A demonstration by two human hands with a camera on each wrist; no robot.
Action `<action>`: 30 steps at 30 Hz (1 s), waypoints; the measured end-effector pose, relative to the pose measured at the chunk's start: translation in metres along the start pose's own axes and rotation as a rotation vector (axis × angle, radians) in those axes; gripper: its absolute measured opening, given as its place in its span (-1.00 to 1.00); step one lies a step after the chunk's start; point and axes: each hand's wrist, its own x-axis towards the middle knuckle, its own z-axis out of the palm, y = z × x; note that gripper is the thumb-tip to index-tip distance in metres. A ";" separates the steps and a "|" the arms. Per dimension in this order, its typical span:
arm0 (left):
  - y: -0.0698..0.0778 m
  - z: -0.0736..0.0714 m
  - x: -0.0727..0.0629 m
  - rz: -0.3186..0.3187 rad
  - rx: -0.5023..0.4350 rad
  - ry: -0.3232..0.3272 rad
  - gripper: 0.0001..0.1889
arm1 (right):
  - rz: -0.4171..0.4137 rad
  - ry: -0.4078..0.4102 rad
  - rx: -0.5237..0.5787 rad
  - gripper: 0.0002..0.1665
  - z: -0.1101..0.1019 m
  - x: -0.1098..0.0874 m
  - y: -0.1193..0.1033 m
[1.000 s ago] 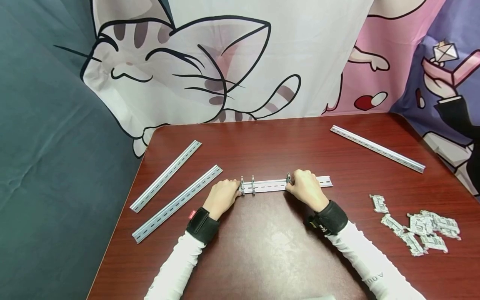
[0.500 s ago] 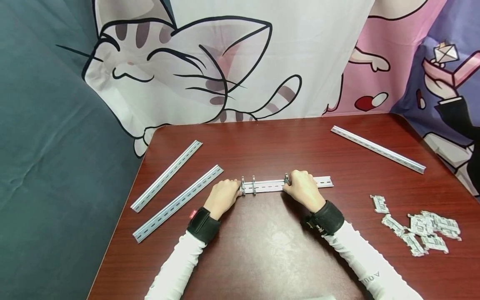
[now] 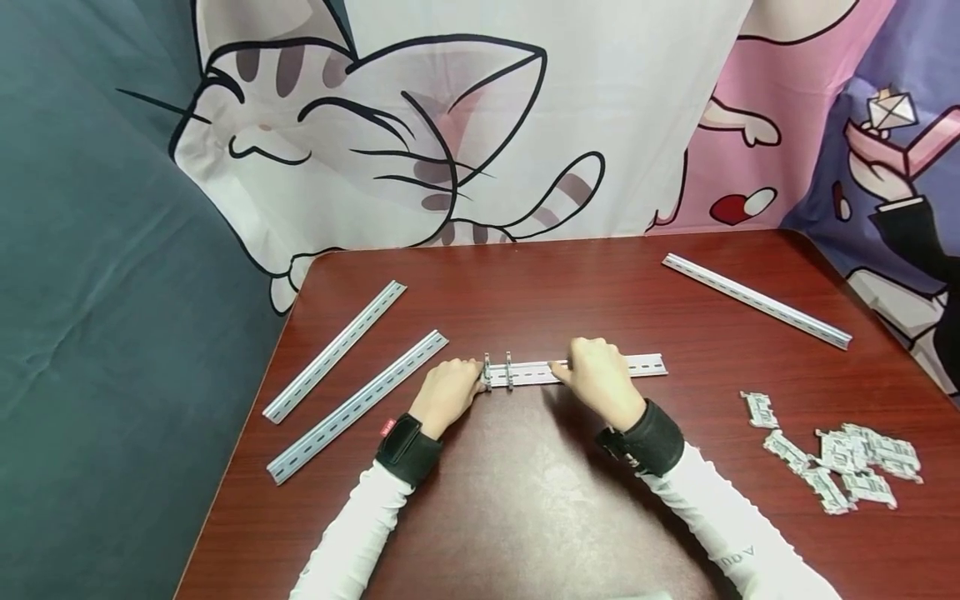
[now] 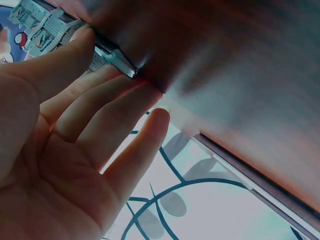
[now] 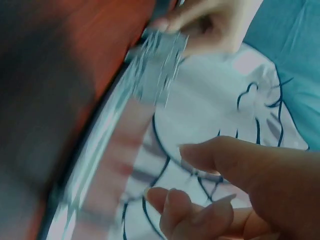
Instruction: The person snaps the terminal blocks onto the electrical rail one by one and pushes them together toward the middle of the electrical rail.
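Four rails: middle rail (image 3: 532, 372), upper left rail (image 3: 334, 352), lower left rail (image 3: 357, 407) and far rail (image 3: 757, 302), all lying on the table (image 3: 510, 275).
Middle rail: crosswise near the table's centre, its left end at the left hand (image 3: 448, 387), its right end showing beyond the right hand (image 3: 603, 382).
Left grip: thumb and fingers pinch the middle rail's left end.
Right grip: thumb set apart from bent fingers, the curtain (image 3: 637, 125) visible through the gap in the right wrist view; whether the hand touches the middle rail cannot be told.
Mounted clips (image 3: 510, 371): two, standing across the middle rail, near each other, the first just beside the left hand.
Loose clips (image 3: 838, 450): a cluster on the table at the right, some overlapping, well apart from the middle rail.
Left pair: both rails slant away to the right, roughly parallel and apart; the lower one's upper end lies near the left hand.
Far rail: slanted, its right end nearer the person.
Wrists: black straps (image 3: 408, 452), white sleeves (image 3: 352, 521).
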 end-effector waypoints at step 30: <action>0.000 0.000 0.001 -0.007 0.045 -0.021 -0.76 | 0.002 -0.040 0.054 -0.53 0.043 0.016 -0.051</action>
